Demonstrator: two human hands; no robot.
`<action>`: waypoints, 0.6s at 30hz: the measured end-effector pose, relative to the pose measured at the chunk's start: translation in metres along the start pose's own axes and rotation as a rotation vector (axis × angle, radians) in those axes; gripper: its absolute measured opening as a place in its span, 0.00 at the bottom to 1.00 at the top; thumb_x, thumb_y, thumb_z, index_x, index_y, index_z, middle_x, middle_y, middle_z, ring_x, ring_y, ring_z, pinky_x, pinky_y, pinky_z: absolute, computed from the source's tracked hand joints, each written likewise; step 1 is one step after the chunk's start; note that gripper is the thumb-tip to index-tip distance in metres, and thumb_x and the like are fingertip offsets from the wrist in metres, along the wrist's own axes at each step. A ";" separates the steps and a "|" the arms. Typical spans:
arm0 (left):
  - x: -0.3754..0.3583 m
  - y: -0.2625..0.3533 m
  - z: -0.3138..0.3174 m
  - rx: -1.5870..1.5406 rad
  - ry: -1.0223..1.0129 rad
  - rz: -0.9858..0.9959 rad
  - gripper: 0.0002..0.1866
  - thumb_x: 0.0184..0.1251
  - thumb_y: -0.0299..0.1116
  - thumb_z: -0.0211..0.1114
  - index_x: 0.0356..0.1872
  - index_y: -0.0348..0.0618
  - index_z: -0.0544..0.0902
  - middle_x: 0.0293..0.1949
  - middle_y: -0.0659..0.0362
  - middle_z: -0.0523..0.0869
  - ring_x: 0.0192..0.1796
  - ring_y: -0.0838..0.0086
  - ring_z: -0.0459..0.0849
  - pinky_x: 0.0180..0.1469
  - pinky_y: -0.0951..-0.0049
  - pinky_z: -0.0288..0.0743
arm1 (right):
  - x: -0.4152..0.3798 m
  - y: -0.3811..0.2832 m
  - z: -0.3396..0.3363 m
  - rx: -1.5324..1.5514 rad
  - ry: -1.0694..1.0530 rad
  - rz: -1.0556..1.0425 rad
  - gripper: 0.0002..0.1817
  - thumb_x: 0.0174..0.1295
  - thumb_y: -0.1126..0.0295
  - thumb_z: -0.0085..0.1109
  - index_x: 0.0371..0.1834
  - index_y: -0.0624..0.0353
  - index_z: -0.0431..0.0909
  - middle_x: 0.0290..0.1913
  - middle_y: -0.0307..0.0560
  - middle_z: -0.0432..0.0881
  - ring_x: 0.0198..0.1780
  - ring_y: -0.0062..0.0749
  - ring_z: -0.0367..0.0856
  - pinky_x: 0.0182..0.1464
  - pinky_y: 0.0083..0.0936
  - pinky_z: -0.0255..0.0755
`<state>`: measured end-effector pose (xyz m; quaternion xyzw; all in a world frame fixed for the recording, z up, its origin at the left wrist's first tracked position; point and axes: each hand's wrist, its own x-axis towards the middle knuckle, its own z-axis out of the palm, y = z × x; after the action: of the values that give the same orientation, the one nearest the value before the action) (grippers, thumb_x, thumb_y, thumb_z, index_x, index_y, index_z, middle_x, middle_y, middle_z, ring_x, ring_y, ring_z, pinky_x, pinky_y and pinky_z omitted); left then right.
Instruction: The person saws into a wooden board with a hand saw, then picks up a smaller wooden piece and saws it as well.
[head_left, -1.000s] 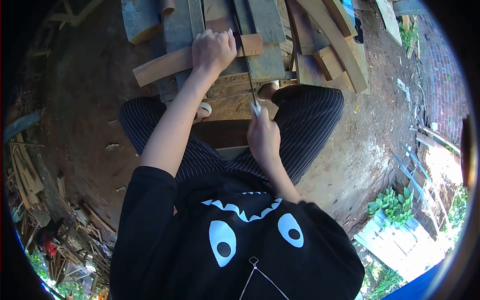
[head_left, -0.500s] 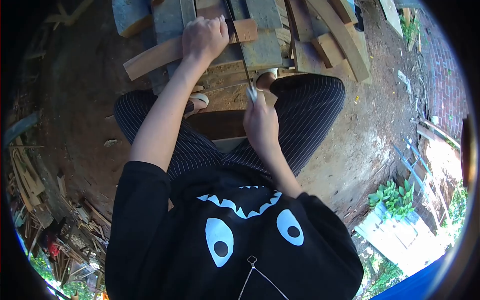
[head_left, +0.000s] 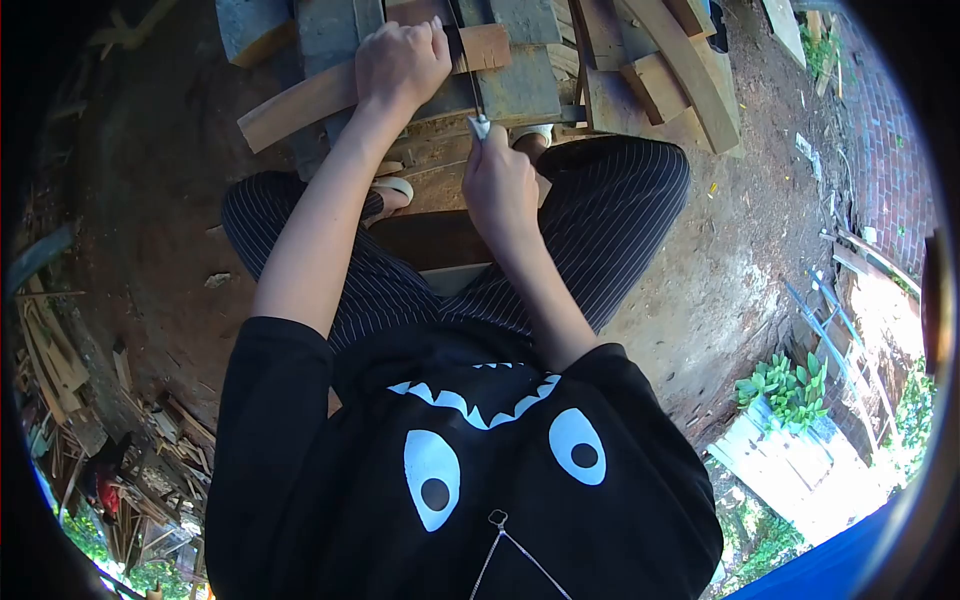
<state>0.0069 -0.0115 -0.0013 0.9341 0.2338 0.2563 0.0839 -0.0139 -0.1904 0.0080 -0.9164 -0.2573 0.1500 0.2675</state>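
My left hand (head_left: 402, 65) is closed over a curved piece of wood (head_left: 300, 108), pressing it onto the plank bench top (head_left: 528, 85). The wood's right end sticks out past my fingers, with small notches along its lower edge. My right hand (head_left: 502, 190) is wrapped around the handle of a handsaw (head_left: 480, 127), whose pale front end shows above my thumb. The thin dark blade runs away from me, across the wood just right of my left fingers. How deep the blade sits in the wood I cannot make out.
More cut wood pieces (head_left: 682, 75) lie on the right of the bench, and a block (head_left: 255, 35) on its left. My striped-trousered legs straddle a low seat. Scrap wood (head_left: 55, 345) litters the dirt floor at left; a plant (head_left: 785, 390) stands at right.
My right hand has moved away from me, toward the bench, pushing the saw forward along the wood. My left hand keeps its hold; the whole view has shifted slightly.
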 end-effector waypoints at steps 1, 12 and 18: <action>0.000 -0.001 0.000 -0.003 0.005 0.010 0.20 0.66 0.39 0.53 0.17 0.40 0.82 0.19 0.46 0.81 0.25 0.54 0.82 0.32 0.56 0.77 | -0.004 0.000 -0.001 0.007 0.010 -0.002 0.09 0.63 0.70 0.50 0.39 0.64 0.66 0.19 0.63 0.77 0.25 0.61 0.80 0.25 0.50 0.74; 0.001 0.000 0.002 0.027 0.047 0.033 0.20 0.63 0.37 0.54 0.13 0.41 0.81 0.16 0.50 0.81 0.24 0.59 0.82 0.31 0.60 0.79 | 0.002 -0.002 0.008 -0.001 0.056 -0.020 0.08 0.63 0.70 0.48 0.38 0.63 0.65 0.18 0.64 0.77 0.24 0.61 0.79 0.25 0.51 0.73; 0.001 -0.004 0.001 -0.015 0.033 0.057 0.20 0.64 0.38 0.54 0.15 0.41 0.82 0.17 0.49 0.81 0.25 0.58 0.82 0.31 0.59 0.78 | -0.046 0.011 -0.015 0.084 -0.084 0.028 0.08 0.64 0.70 0.48 0.35 0.63 0.65 0.20 0.64 0.77 0.25 0.62 0.79 0.26 0.51 0.73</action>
<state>0.0065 -0.0073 -0.0024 0.9355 0.2063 0.2756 0.0798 -0.0413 -0.2299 0.0206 -0.9007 -0.2490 0.2028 0.2926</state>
